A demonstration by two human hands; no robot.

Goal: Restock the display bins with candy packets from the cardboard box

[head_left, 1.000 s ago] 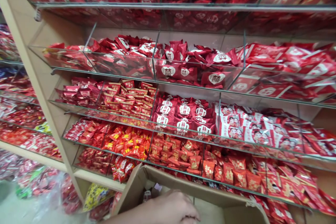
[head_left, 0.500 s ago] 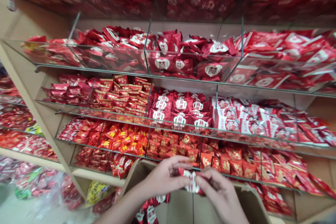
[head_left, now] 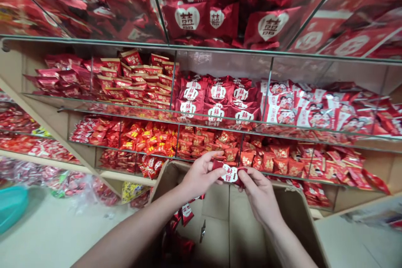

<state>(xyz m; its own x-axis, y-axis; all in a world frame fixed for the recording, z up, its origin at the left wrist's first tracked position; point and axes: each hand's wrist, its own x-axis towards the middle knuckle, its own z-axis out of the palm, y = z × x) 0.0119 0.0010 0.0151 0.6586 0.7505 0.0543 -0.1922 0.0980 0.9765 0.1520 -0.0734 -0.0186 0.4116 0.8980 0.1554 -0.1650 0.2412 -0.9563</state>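
Both my hands hold one small red candy packet point(head_left: 230, 173) with a white heart label, above an open cardboard box point(head_left: 292, 213). My left hand point(head_left: 201, 176) pinches its left end, and my right hand point(head_left: 258, 192) pinches its right end. The packet hangs in front of the lower glass shelf point(head_left: 220, 119). Similar red packets with white hearts point(head_left: 216, 100) fill the compartment just above my hands. A few red packets point(head_left: 185, 211) lie in the box at its left side.
Tiered glass shelves divided into compartments hold red wrapped sweets of several kinds. A wooden frame point(head_left: 47, 117) slants down the left. Bags of sweets point(head_left: 72, 182) lie on the floor at the left, near a teal object point(head_left: 11, 205).
My right hand came into view and joined the left on the packet, lifted from the box. The view moved closer to the shelves and tilted down, showing more of the box.
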